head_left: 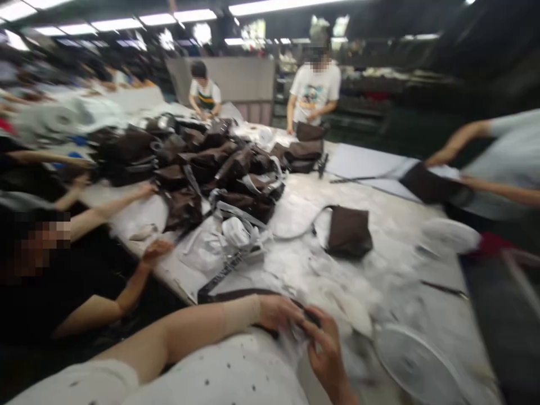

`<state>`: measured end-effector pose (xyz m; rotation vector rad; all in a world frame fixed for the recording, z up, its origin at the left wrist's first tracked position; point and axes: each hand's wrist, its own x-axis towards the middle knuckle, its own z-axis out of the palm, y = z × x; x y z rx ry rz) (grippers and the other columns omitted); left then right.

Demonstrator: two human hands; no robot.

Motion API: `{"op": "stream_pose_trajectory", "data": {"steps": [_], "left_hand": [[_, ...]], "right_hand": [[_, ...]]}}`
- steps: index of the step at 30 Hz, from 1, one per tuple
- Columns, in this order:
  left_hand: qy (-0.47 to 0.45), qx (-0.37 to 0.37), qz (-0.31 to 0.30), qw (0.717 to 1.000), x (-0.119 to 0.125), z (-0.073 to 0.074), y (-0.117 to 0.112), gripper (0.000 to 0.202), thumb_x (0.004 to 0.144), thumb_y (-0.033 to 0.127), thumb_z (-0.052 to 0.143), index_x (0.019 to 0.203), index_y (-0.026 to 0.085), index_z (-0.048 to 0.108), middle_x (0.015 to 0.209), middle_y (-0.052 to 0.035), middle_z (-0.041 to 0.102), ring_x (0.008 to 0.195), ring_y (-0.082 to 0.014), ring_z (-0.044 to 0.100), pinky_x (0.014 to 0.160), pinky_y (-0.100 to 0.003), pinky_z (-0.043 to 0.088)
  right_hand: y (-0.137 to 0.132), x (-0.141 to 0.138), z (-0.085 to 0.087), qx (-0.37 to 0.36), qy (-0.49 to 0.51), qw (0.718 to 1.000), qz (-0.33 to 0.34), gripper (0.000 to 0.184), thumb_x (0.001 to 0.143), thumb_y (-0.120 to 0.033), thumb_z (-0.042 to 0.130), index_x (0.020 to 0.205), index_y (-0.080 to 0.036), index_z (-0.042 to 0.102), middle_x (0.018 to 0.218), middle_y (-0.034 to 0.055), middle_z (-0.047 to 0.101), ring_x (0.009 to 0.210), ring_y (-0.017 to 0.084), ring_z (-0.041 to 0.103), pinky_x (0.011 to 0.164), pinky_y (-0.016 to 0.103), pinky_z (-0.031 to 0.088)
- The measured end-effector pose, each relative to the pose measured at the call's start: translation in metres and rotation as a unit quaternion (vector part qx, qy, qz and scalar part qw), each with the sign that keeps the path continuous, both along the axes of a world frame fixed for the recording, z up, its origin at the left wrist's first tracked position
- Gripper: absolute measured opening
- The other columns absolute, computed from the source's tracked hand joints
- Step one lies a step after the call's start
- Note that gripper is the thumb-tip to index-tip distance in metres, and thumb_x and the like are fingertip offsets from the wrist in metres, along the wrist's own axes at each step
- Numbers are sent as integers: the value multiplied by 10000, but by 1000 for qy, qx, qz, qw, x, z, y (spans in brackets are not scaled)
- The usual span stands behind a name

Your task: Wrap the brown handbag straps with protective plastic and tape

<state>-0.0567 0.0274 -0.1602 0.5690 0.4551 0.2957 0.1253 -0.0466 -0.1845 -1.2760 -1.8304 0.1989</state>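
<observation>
Beside a pale, littered worktable [399,216], the left hand [279,313] is pointing rightward, the right hand [328,350] is angling upward, and both are pinching a narrow, dark strap [311,316] (rather blurred) between them.

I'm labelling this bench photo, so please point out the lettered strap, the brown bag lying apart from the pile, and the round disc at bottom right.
Lettered strap [224,274]: head view, on its lettered stretch.
Brown bag [349,228]: head view, on its flat panel.
Round disc [411,364]: head view, middle of its face.
</observation>
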Motion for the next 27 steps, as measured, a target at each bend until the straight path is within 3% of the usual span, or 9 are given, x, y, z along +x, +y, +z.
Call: {"op": "stream_pose_trajectory", "data": {"steps": [2, 4, 6, 8, 11, 16, 20, 27], "left_hand": [[1, -30, -70, 997, 19, -17, -3, 259, 616, 149, 801, 850, 106, 697, 750, -46, 693, 660, -141, 650, 652, -253, 501], [-5, -27, -98, 995, 23, -26, -2, 337, 640, 120, 789, 961, 98, 690, 854, -74, 714, 745, -153, 673, 721, -262, 503], [-20, -17, -114, 993, 21, -26, -2, 376, 668, 127, 776, 1030, 93, 679, 941, -112, 719, 836, -193, 685, 808, -305, 497], [-27, -5, -125, 992, 19, -21, -6, 386, 690, 144, 764, 1062, 91, 675, 968, -133, 718, 898, -226, 681, 872, -346, 479], [-1, 26, -123, 992, 21, -15, -11, 387, 700, 151, 761, 1074, 97, 677, 921, -119, 720, 879, -205, 670, 835, -307, 474], [50, 60, -117, 990, 25, -18, -12, 307, 665, 161, 790, 956, 106, 709, 837, -66, 695, 756, -139, 618, 732, -245, 453], [58, 62, -125, 989, 24, -18, -10, 285, 658, 156, 792, 926, 112, 706, 840, -66, 688, 759, -137, 605, 716, -239, 446], [73, 59, -127, 987, 27, -5, -7, 259, 646, 190, 802, 873, 119, 700, 811, -57, 685, 717, -131, 606, 651, -233, 436]], "right_hand": [[-27, 7, 3, -78, 42, 995, 42, 509, 677, -49, 480, 1054, -324, 683, 1193, 39, 619, 1191, 273, 531, 1006, 512, 459], [-35, 6, 6, -145, 138, 978, 59, 493, 666, -58, 458, 1048, -277, 680, 1240, 55, 597, 1247, 274, 482, 1043, 505, 413], [-36, 3, 8, -170, 256, 951, 18, 423, 732, -97, 448, 1067, -255, 652, 1263, 69, 576, 1234, 259, 490, 991, 452, 454], [-36, 2, 10, -162, 316, 933, -63, 300, 809, -170, 481, 1053, -241, 642, 1182, 78, 597, 1142, 239, 542, 940, 407, 476], [-40, 3, 12, -163, 265, 940, -144, 162, 808, -284, 625, 950, -226, 676, 974, 58, 612, 934, 206, 579, 881, 372, 472], [-44, 5, 16, -216, 176, 950, -140, 105, 737, -278, 731, 809, -216, 688, 794, 26, 611, 751, 179, 543, 747, 341, 464], [-41, 5, 21, -231, 162, 949, -141, 99, 708, -233, 751, 708, -205, 656, 713, 8, 592, 726, 177, 540, 713, 327, 444], [-38, 7, 21, -217, 218, 942, -132, 112, 738, -269, 728, 717, -206, 639, 737, 3, 572, 730, 166, 554, 702, 308, 442]]}}
